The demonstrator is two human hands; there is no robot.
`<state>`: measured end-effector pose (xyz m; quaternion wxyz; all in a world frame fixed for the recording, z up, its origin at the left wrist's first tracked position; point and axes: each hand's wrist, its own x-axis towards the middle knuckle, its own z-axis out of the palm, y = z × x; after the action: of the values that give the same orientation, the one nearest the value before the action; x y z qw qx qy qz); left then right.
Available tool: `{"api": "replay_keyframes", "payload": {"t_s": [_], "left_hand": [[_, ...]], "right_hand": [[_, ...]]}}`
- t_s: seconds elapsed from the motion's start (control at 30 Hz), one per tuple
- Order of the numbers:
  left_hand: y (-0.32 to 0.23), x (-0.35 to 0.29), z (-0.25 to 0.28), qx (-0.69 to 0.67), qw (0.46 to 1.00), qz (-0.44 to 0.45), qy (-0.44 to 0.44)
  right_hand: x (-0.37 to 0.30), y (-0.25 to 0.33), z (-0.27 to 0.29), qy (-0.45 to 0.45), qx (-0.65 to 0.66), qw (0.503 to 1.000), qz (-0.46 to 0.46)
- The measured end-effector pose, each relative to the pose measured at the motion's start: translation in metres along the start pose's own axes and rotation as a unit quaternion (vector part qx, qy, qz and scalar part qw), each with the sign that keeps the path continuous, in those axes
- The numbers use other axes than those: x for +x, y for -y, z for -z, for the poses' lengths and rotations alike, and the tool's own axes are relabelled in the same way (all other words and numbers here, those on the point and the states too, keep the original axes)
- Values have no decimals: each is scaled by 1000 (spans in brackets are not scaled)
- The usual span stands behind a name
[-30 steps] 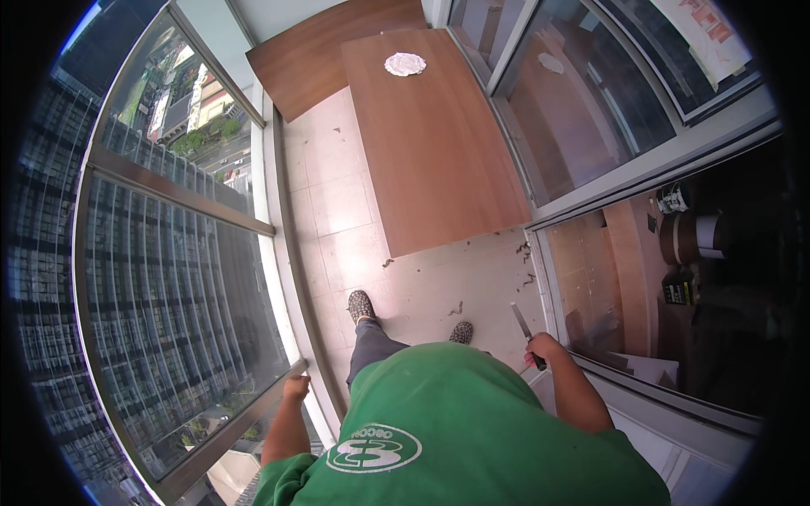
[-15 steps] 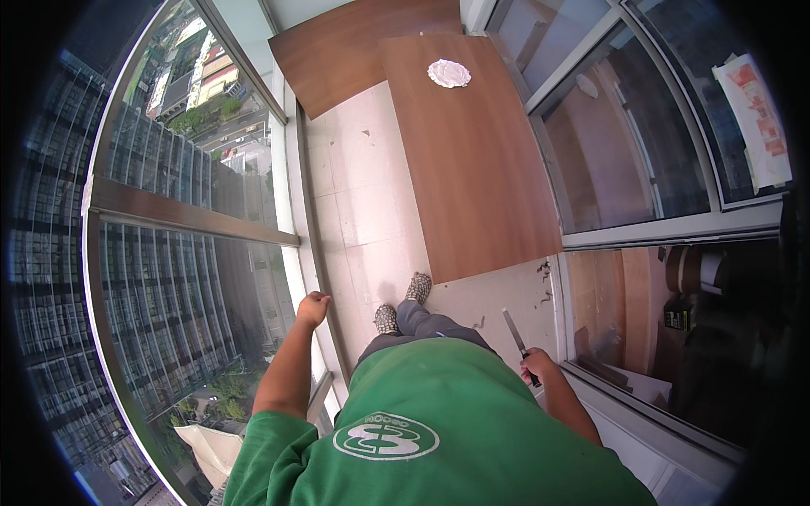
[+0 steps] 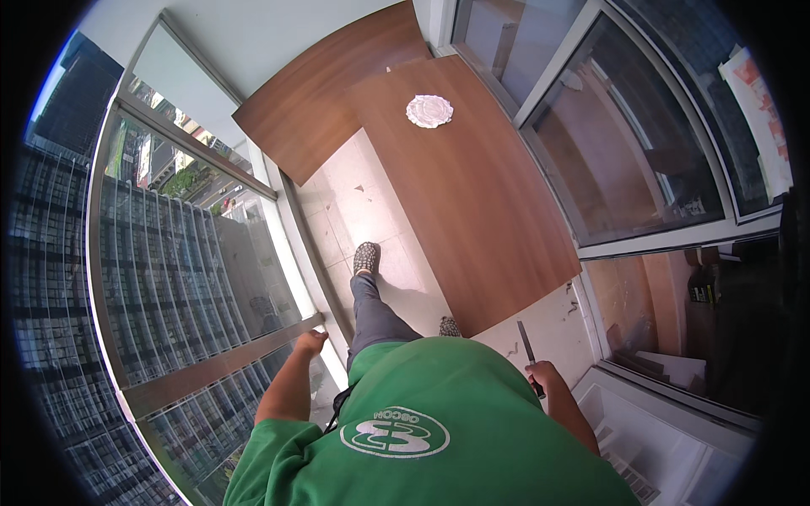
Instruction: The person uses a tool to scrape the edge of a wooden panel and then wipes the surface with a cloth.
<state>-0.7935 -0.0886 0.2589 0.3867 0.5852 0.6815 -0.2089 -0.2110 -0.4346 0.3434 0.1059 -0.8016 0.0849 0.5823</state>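
Note:
My right hand [image 3: 542, 377] is closed round the black handle of a knife [image 3: 526, 342], its long narrow blade pointing forward and slightly left. The knife is held in the air beside the near right end of the brown wooden table [image 3: 481, 202]. Out to the left, my left hand [image 3: 310, 341] hangs near the window frame with its fingers curled in, and nothing shows in it. Far off on the tabletop lies a round, whitish-pink thing with a ruffled edge [image 3: 429, 111]; its kind is unclear from here.
A second brown tabletop [image 3: 295, 110] adjoins the table at the far left. Tall windows [image 3: 194, 287] line my left, and framed glass panels [image 3: 633, 135] stand on the right. Pale tiled floor [image 3: 384, 219] runs between table and window. A white open compartment [image 3: 633, 430] is at lower right.
I have stepped forward along the table, one foot now well ahead of the other. My view has turned a little. The knife is still in my right hand, its blade now seen darker.

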Motion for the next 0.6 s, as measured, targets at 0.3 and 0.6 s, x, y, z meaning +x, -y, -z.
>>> {"api": "replay_keyframes", "payload": {"t_s": [0.3, 0.6], "left_hand": [[-178, 197, 222, 32, 986, -162, 6], [-401, 257, 341, 48, 951, -306, -26]], "right_hand": [[-101, 61, -111, -93, 75, 984, -135], [-130, 135, -178, -89, 171, 972, -135]]}}
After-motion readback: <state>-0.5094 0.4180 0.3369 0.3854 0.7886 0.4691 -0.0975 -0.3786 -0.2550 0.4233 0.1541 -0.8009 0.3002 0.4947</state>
